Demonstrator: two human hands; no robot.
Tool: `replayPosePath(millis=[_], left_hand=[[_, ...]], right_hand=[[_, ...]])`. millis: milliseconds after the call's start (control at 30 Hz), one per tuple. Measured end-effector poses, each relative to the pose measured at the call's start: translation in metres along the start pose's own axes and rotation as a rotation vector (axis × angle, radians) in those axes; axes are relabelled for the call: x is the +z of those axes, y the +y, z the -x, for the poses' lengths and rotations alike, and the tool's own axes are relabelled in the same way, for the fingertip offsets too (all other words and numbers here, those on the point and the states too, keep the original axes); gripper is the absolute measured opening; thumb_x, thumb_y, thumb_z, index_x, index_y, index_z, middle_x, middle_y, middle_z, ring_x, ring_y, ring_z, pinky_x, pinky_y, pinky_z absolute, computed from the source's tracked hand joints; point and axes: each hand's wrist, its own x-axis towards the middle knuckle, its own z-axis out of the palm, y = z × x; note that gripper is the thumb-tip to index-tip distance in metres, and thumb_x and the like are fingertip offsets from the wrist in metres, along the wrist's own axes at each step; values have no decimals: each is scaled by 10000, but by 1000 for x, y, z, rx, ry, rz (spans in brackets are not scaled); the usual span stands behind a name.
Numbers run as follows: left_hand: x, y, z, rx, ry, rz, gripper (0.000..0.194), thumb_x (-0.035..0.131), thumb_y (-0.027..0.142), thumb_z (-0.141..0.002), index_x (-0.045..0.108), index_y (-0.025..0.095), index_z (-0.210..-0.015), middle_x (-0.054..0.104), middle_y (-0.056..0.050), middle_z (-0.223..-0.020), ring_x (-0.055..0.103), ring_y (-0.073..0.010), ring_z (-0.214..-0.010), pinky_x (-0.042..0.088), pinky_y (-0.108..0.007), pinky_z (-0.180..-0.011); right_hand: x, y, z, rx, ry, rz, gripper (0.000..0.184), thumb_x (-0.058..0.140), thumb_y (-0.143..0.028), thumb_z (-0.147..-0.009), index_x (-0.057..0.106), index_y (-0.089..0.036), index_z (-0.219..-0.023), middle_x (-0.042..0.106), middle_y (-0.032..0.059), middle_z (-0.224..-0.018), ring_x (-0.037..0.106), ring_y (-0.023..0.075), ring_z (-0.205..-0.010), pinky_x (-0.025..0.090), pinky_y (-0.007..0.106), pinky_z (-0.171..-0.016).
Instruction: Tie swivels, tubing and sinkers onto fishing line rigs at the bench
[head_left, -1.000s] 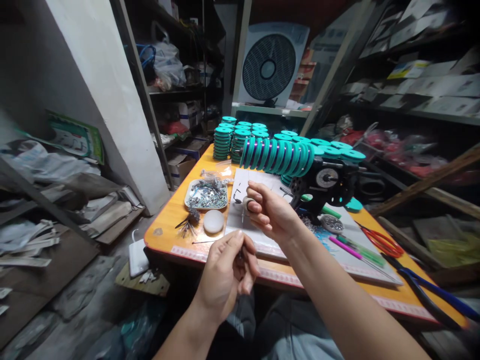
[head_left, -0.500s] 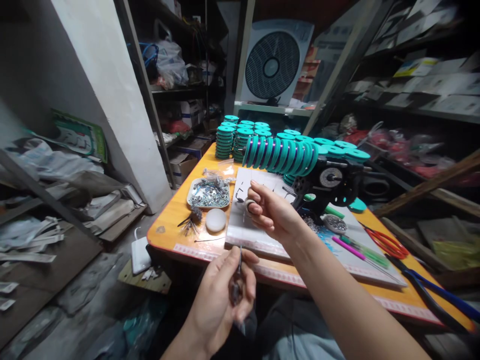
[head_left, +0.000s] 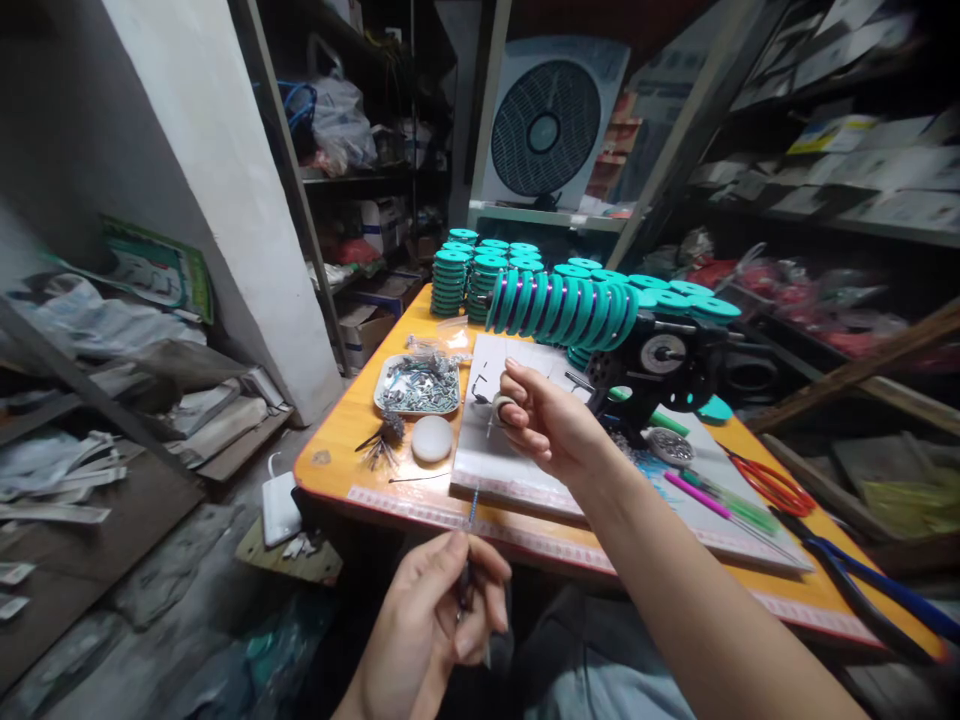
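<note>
My left hand [head_left: 439, 605], low at the table's front edge, is closed around a slim dark piece with a bluish, ridged tip [head_left: 474, 505] sticking up past the thumb; its lower part is mostly hidden by the fingers. Above the white board [head_left: 480, 450], my right hand [head_left: 536, 415] has its fingers curled in a pinch. A pale band [head_left: 501, 404] shows at its fingers, with a thin pale strand below. What the fingertips hold is too fine to make out. Left of the hands are a tray of small metal parts [head_left: 418, 388] and a round white lid [head_left: 431, 440].
Teal spools [head_left: 562, 308] sit in a row on a black winding device [head_left: 652, 360], with stacked spools [head_left: 450, 280] behind. Right lie a magenta-handled tool [head_left: 697, 494], orange-handled pliers [head_left: 772, 485] and blue-handled pliers [head_left: 877, 585]. A box fan [head_left: 546, 125] stands beyond the table.
My left hand has moved slightly down and away from my right hand, and more of the bluish tip now shows above the thumb. My right hand has barely moved.
</note>
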Motion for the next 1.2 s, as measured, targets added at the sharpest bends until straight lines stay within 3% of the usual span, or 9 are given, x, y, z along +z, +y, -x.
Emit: replayPosePath(millis=[100, 300, 667, 800, 967, 1200], left_hand=[[2, 5, -6, 99, 38, -136, 356, 628, 468, -917, 716, 132, -1000, 647, -6, -539, 355, -18, -372, 207, -149, -395], [4, 7, -11, 78, 82, -186, 370, 696, 477, -849, 652, 133, -720, 575, 17, -408, 249, -2, -314, 89, -135, -335], [3, -2, -13, 124, 139, -152, 405, 732, 488, -791, 609, 138, -628, 594, 5, -419, 275, 1, -320, 108, -132, -341], [3, -4, -14, 127, 151, -170, 404, 679, 490, -839, 629, 125, -672, 607, -1, -445, 296, 1, -329, 145, -142, -369], [1, -5, -15, 125, 138, -206, 377, 549, 472, -940, 672, 117, -963, 663, -26, -534, 345, -21, -347, 151, -155, -371], [1, -2, -17, 113, 123, -197, 355, 691, 487, -842, 542, 173, -771, 617, 32, -453, 228, 14, -285, 96, -120, -331]], right_hand=[[0, -3, 1, -9, 1, 3, 451, 619, -432, -890, 387, -199, -582, 490, -63, -424, 308, 16, -231, 177, 100, -229], [-2, 0, 0, -43, 32, -8, 432, 624, -413, -881, 386, -203, -589, 496, -65, -430, 321, 18, -241, 195, 103, -228], [-2, 4, -1, -59, 53, -4, 468, 712, -455, -815, 375, -208, -602, 492, -75, -435, 337, 17, -249, 186, 104, -229], [-3, 2, 0, -51, 29, 1, 448, 689, -459, -836, 395, -205, -613, 506, -70, -446, 338, 18, -254, 187, 103, -233], [-3, -2, 0, -24, -8, 26, 447, 676, -463, -852, 413, -197, -606, 519, -58, -441, 327, 17, -245, 178, 103, -238], [-2, 0, -1, -42, 8, 23, 442, 683, -449, -838, 399, -201, -609, 524, -59, -449, 337, 18, -249, 193, 101, -237]])
